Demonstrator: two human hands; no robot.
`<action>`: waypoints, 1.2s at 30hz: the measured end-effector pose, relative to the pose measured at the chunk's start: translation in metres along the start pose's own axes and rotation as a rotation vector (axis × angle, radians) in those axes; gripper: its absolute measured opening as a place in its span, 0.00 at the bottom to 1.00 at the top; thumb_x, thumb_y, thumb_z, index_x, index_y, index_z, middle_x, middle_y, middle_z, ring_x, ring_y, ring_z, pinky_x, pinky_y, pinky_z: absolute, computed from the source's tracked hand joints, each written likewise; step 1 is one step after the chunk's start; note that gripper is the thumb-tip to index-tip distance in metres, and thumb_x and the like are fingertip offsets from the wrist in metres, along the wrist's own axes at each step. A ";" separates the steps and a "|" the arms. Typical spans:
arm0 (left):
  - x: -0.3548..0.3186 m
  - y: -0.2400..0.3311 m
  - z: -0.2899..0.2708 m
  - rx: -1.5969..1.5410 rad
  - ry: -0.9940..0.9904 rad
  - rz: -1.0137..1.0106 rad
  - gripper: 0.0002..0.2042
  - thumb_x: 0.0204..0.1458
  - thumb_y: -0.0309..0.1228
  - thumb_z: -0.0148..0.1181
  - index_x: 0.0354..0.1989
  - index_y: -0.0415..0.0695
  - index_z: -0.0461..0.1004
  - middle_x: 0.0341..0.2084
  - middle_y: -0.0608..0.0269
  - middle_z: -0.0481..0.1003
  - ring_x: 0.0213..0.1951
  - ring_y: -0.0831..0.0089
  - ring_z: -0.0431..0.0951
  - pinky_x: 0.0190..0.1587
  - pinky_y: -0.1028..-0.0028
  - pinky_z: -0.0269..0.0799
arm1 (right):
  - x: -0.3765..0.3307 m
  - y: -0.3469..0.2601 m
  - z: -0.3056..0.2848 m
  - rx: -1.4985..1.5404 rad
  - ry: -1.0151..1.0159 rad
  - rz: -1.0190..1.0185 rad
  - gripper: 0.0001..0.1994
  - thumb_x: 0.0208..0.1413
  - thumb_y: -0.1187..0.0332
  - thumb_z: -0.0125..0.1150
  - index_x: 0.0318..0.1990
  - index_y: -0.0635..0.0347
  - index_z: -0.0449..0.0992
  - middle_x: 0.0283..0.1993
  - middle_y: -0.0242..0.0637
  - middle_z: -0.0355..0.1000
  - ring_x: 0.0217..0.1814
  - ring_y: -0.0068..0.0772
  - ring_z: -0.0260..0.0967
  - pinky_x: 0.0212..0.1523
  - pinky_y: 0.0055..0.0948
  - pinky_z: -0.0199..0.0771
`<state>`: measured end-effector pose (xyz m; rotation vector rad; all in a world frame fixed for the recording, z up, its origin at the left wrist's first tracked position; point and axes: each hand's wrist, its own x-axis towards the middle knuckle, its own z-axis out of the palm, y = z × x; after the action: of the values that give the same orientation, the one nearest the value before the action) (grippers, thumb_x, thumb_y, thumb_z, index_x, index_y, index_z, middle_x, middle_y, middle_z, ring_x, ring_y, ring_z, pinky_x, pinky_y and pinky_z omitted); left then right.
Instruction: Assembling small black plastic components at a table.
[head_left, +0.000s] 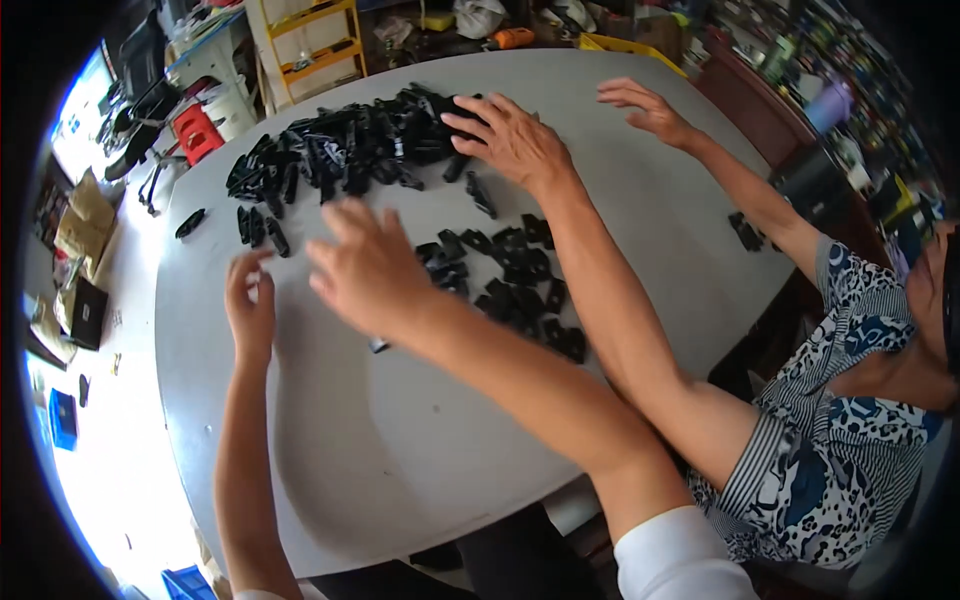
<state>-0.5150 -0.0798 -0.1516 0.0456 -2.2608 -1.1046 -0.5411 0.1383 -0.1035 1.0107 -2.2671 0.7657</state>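
Note:
My left hand (250, 305) hovers over the left part of the table, its fingers loosely curled and apart, with nothing visible in them. Just beyond it lie a few slim black plastic pieces (262, 230). Blurred by motion, my right hand (368, 270) is above the table with fingers spread and seems to hold nothing. A large heap of long black plastic parts (345, 145) covers the far side. To the right of my right hand is a looser group of small black pieces (520, 265), partly hidden by my forearm. A small dark piece (378, 345) lies below that hand.
A co-worker in a patterned shirt (840, 400) sits at right; one hand (515, 140) reaches to the heap's edge, the other (650, 112) is over the far right. The grey table (420, 430) has a rounded edge. More black pieces (745, 232) sit at its right side.

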 end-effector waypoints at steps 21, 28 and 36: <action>0.140 -0.049 0.086 0.623 -0.325 0.106 0.29 0.53 0.63 0.47 0.62 0.70 0.66 0.68 0.66 0.58 0.67 0.37 0.48 0.61 0.32 0.49 | 0.130 0.113 0.095 -0.397 -0.413 0.405 0.29 0.52 0.35 0.51 0.61 0.28 0.69 0.65 0.35 0.65 0.67 0.52 0.57 0.65 0.58 0.52; 0.049 -0.006 0.055 0.602 -0.272 0.081 0.27 0.52 0.56 0.53 0.62 0.67 0.67 0.67 0.66 0.59 0.65 0.38 0.52 0.60 0.35 0.52 | 0.068 0.055 0.073 -0.314 -0.309 0.386 0.22 0.53 0.44 0.56 0.55 0.34 0.75 0.60 0.35 0.69 0.60 0.49 0.61 0.62 0.57 0.52; -0.045 0.018 -0.008 0.593 -0.264 0.129 0.25 0.55 0.51 0.54 0.62 0.65 0.66 0.67 0.64 0.58 0.65 0.39 0.52 0.63 0.43 0.51 | -0.001 -0.021 0.065 -0.114 -0.178 0.322 0.19 0.53 0.52 0.60 0.52 0.38 0.77 0.61 0.37 0.66 0.55 0.48 0.65 0.57 0.46 0.62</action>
<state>-0.4698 -0.0607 -0.1581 -0.0065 -2.7125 -0.3602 -0.5391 0.0830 -0.1433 0.6924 -2.6350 0.6863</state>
